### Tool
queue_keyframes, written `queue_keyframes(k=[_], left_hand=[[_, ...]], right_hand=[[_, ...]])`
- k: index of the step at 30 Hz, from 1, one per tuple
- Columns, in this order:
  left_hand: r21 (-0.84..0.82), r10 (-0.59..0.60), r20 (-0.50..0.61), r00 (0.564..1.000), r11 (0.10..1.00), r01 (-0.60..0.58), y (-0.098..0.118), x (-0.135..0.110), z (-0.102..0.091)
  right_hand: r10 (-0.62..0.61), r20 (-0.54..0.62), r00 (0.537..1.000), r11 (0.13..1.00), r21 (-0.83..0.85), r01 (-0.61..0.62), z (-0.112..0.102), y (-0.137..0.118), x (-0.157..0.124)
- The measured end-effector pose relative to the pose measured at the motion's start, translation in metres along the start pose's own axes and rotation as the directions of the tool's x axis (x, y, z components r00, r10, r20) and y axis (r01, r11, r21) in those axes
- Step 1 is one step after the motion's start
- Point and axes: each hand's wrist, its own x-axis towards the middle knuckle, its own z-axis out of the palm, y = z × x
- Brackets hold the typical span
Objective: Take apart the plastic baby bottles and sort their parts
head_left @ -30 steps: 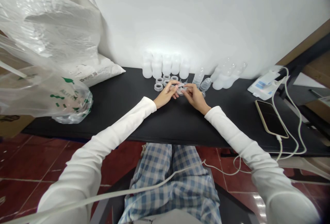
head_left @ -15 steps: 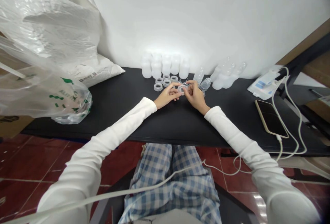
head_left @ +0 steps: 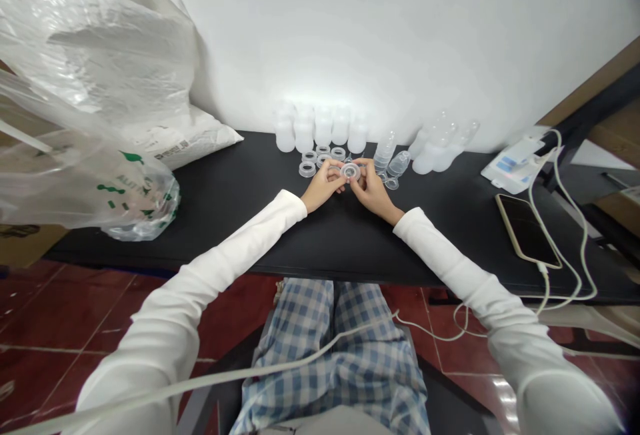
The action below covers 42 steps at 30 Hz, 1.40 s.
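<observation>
Clear plastic ring (head_left: 350,171) pinched between both hands, round so no long axis, face tilted up. Left hand (head_left: 324,183) at its 9 o'clock, right hand (head_left: 373,193) at its 3 o'clock, equally near, fingertips (head_left: 358,169) on the rim; both grips closed on it. Ring held over the black desk (head_left: 240,221), toward its far side. Loose collars (head_left: 307,169) at 9 o'clock from the ring, white bottles (head_left: 323,127) at 12.

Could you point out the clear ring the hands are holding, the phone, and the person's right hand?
Clear plastic ring (head_left: 350,171): head view, on its middle.
Smartphone (head_left: 526,231): head view, on its dark face.
Right hand (head_left: 374,191): head view, on the back of the hand.
</observation>
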Motion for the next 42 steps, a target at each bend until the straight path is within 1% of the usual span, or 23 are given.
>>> queue_keyframes(k=[9, 14, 21, 24, 31, 36, 42], left_hand=[[-0.018, -0.014, -0.076, 0.997, 1.000, 0.012, 0.004, -0.002, 0.007], [-0.019, -0.012, -0.091, 0.996, 1.000, 0.010, 0.003, -0.002, 0.008], [-0.030, 0.031, -0.098, 0.995, 0.999, -0.034, -0.001, -0.002, 0.009], [-0.032, 0.027, -0.087, 0.996, 0.999, -0.029, -0.001, -0.002, 0.009], [-0.075, -0.030, -0.038, 0.999, 0.997, 0.027, 0.003, -0.003, 0.008], [-0.055, 0.005, -0.026, 1.000, 0.998, -0.006, 0.003, -0.003, 0.005], [-0.038, 0.053, -0.083, 0.995, 0.998, -0.056, 0.000, -0.002, 0.007]], right_hand=[[0.094, 0.006, 0.996, 0.969, 0.230, -0.093, 0.012, 0.004, 0.003], [0.130, -0.006, 0.992, 0.922, 0.369, -0.119, 0.018, 0.005, 0.004], [0.183, -0.036, 0.982, 0.850, 0.508, -0.140, 0.023, 0.000, 0.006], [0.195, -0.033, 0.980, 0.838, 0.526, -0.149, 0.022, -0.002, 0.007], [0.206, -0.010, 0.979, 0.819, 0.549, -0.167, 0.019, -0.005, 0.004], [0.184, -0.041, 0.982, 0.839, 0.527, -0.135, 0.020, -0.005, 0.003], [0.134, -0.077, 0.988, 0.869, 0.488, -0.081, 0.023, -0.003, 0.003]])
